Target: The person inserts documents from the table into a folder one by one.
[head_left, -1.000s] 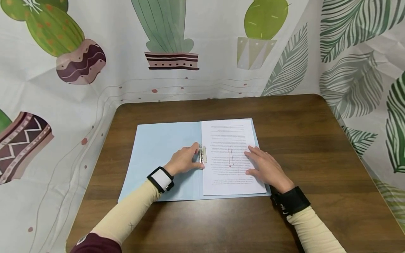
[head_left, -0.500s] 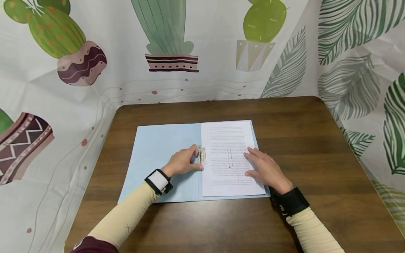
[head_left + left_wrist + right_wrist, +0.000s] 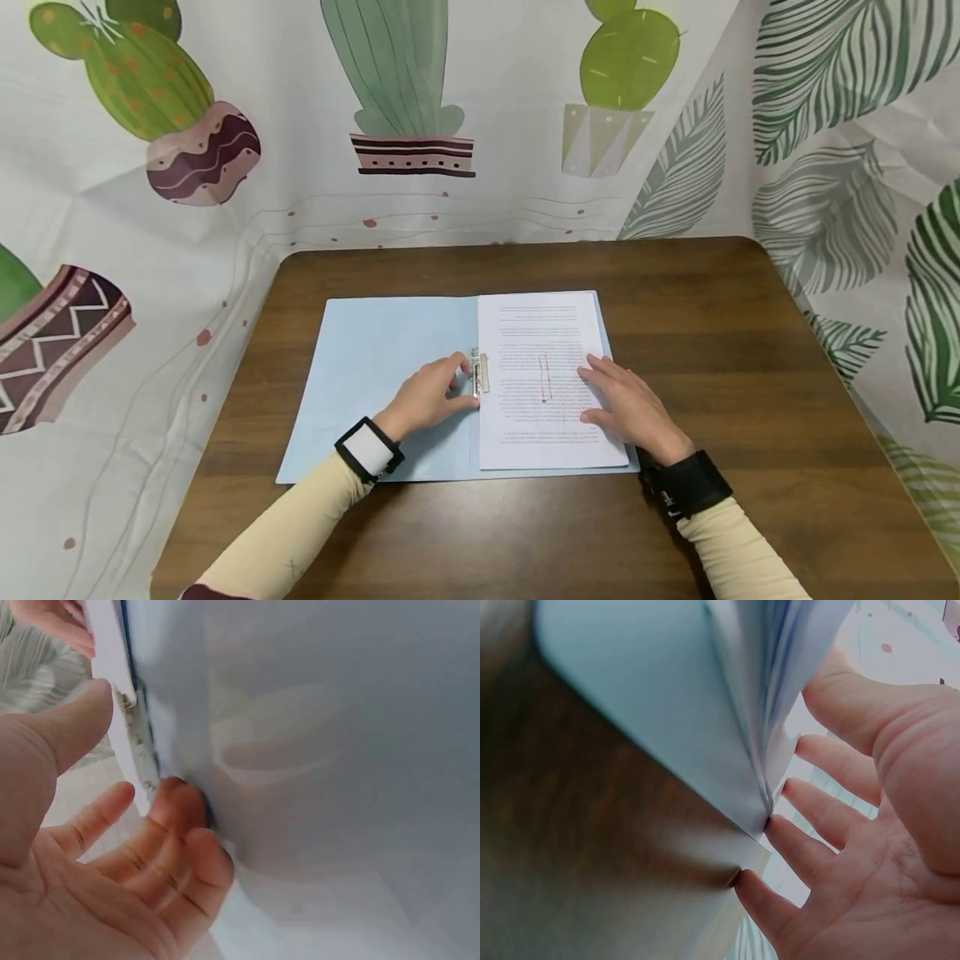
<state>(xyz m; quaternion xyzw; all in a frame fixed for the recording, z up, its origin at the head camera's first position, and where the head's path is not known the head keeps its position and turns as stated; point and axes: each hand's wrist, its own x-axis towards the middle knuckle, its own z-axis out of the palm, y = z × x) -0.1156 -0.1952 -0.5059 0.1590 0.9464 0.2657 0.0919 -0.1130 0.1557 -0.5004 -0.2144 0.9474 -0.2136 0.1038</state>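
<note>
A light blue folder (image 3: 382, 333) lies spread on the brown table in the head view, with a stack of printed paper (image 3: 517, 433) on its right side. A metal clip (image 3: 481, 372) sits at the stack's left edge by the spine. My left hand (image 3: 424, 398) is at the clip, thumb and forefinger apart near its two ends. The left wrist view shows the thumb (image 3: 79, 724) beside the clip and the other fingers loosely bent. My right hand (image 3: 633, 408) rests on the stack's right edge, fingers spread; in the right wrist view its fingertips touch the sheet edges and the table.
The brown wooden table (image 3: 712, 350) extends on all sides of the folder. Behind and beside it hangs a white cloth (image 3: 517, 200) printed with cacti and leaves. Both wrists wear black straps, the left one with a white patch (image 3: 368, 450).
My left hand has drawn slightly left, its fingers a little off the clip. The right hand stays on the paper. The head view has tilted slightly upward.
</note>
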